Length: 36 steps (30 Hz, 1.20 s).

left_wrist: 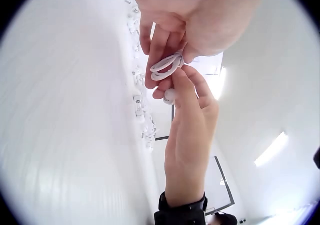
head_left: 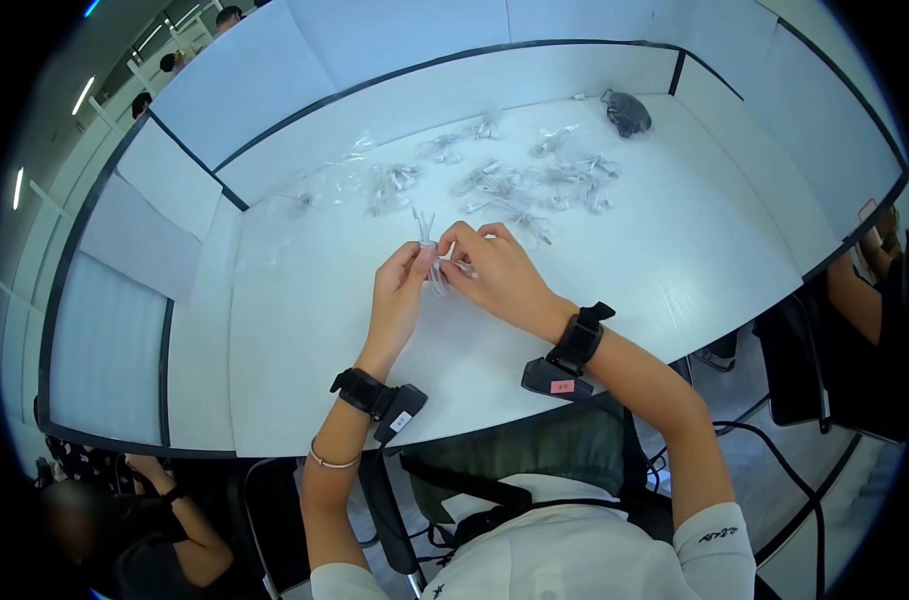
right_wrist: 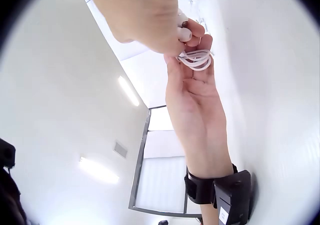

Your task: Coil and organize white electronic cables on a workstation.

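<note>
Two-handed hold on a looped cord, seen from head and wrists. The thin white cable gathered into an elongated bundle of loops (left_wrist: pixel 162 76) is held above the smooth white tabletop (head_left: pixel 695 270), between the person's hands. In the head view its long axis runs roughly away from the person, the far end leaning slightly left; pale strands project past the fingertips at that end, and rounded loops extend from the near end. In the left wrist view the rounded loops point left from the gathered part; in the right wrist view they point right, the axis nearly level. The left hand (head_left: pixel 399 285) grips the bundle between thumb and fingers. The right hand (head_left: pixel 507 278) pinches it at the gathered part, its fingers curled. A small, white, rounded plastic earbud-like piece (right_wrist: pixel 184 34) shows beside the right hand. Beyond both hands, well apart from them, lie further coiled white cables in clear plastic bags (head_left: pixel 500 184) and a dark grey rounded pouch-like object (head_left: pixel 628 115).
</note>
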Tool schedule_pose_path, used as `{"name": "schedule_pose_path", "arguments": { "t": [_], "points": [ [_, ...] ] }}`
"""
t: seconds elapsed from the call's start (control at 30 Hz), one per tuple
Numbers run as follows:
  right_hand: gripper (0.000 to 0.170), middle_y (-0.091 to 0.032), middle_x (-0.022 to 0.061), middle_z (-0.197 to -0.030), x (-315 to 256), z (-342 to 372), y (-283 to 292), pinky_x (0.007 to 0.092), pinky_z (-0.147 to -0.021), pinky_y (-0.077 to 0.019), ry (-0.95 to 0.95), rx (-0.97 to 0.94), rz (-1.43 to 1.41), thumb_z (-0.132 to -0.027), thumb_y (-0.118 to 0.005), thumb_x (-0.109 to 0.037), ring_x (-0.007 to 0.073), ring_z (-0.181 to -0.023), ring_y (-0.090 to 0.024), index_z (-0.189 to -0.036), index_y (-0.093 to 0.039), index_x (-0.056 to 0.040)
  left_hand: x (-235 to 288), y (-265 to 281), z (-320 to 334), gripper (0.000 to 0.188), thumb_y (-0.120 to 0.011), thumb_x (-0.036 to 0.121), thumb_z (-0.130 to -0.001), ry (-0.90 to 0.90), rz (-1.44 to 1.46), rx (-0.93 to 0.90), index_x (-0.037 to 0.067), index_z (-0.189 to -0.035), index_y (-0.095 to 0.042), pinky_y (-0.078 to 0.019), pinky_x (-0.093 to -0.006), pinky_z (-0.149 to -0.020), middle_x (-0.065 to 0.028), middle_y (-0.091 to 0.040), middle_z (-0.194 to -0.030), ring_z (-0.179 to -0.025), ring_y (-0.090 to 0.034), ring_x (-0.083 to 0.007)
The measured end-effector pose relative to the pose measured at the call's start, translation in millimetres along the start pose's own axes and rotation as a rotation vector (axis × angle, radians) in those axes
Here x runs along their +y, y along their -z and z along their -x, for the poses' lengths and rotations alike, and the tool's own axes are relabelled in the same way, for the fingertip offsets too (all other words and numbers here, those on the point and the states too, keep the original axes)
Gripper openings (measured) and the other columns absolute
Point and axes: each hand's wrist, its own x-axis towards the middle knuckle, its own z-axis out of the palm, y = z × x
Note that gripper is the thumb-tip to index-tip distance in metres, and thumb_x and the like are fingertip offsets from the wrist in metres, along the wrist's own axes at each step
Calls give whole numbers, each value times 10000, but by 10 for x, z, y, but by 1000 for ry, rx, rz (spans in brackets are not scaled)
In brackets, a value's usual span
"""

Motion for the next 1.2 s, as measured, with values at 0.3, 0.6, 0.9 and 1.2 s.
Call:
{"name": "schedule_pose_path", "arguments": {
  "t": [0.3, 0.6, 0.9, 1.2],
  "points": [
    [120, -593, 12, -668, 13, -13, 35, 341, -849, -371, 51, -55, 56, -862, -562, -123, 163, -614, -566, -977, -545, -94, 56, -16, 4, 194, -524, 213, -941, 6, 95, 13, 21, -972, -525, -423, -234, -728, -36, -598, -853, -766, -542, -86],
    [90, -608, 22, -688, 12, -22, 37, 336, -854, -359, 54, -62, 30, -882, -522, -111, 172, -633, -574, -968, -547, -96, 119, -53, 21, 178, -497, 191, -946, 60, 216, 23, 24, -1009, -496, -369, -228, -567, 7, -489, -720, -607, -440, -64],
    [102, -602, 45, -684, -8, -37, 71, 343, -869, -356, 50, -63, 42, -889, -529, -116, 185, -651, -595, -988, -524, -89, 117, 21, 10, 153, -487, 191, -954, 118, 247, 10, 38, -947, -500, -326, -207, -561, 36, -425, -716, -589, -353, -45],
    [123, -597, 53, -649, -41, -45, 101, 346, -860, -362, 33, -19, 20, -890, -537, -117, 195, -640, -591, -1005, -496, -93, 192, 66, 4, 138, -478, 185, -948, 168, 368, -53, 54, -906, -481, -349, -217, -622, 48, -390, -698, -609, -340, -49]
  ]
}}
